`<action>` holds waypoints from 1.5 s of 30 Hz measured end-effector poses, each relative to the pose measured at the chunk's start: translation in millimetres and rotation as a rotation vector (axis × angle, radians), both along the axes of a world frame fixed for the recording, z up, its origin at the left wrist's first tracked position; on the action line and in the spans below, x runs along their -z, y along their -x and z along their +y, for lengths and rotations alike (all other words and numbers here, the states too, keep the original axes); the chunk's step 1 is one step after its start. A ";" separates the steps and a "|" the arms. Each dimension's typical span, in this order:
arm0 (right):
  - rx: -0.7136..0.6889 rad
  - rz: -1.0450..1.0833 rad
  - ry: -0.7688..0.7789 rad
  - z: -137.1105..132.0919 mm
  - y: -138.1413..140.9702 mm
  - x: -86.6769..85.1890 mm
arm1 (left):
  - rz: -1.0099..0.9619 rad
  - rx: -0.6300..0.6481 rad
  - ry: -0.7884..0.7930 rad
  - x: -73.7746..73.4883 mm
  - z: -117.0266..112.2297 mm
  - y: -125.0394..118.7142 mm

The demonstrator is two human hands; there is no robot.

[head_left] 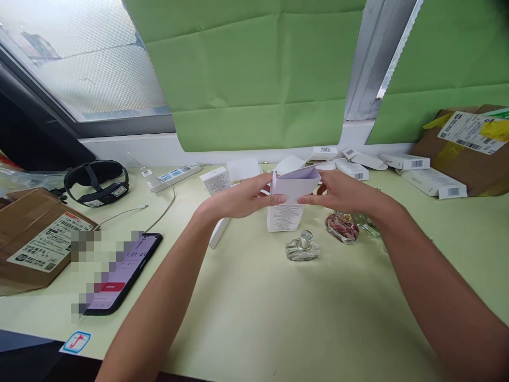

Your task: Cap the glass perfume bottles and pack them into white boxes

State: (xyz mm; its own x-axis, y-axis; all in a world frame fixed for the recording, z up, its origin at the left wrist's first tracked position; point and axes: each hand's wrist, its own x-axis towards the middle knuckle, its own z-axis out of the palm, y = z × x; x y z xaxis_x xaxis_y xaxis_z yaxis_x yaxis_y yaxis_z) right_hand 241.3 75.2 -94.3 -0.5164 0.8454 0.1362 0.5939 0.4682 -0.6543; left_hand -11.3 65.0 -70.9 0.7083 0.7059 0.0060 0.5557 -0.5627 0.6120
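Green cloth (258, 79) covers much of the background, with a second green panel (445, 69) to the right beyond a pale window post (366, 58). At upper left a textured window pane (91, 63) lets in light above a white ledge (131, 148). Below it spreads a pale yellow-green bench (246, 318), its near middle bare and softly shadowed.

Over the bench, toward its far side, a white box (285, 218) stands upright with its top open. The left hand (244, 197) and right hand (344, 191) are clamped on it from opposite sides, thumbs on the near face; whether its base touches the surface I cannot tell.

Just in front of the box sits a clear glass bottle (302, 251); a reddish bottle (342, 228) lies to the right, near the right forearm. More white cartons (405, 161) line the back edge, ending at a brown parcel (449, 159). Along the left are a black headset (97, 197), a power strip (177, 175), a phone (131, 276) and another brown package (27, 217).
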 end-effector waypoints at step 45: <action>-0.021 -0.154 -0.123 -6.7 17.7 7.2 | 0.108 -0.056 -0.008 2.4 -5.0 -3.9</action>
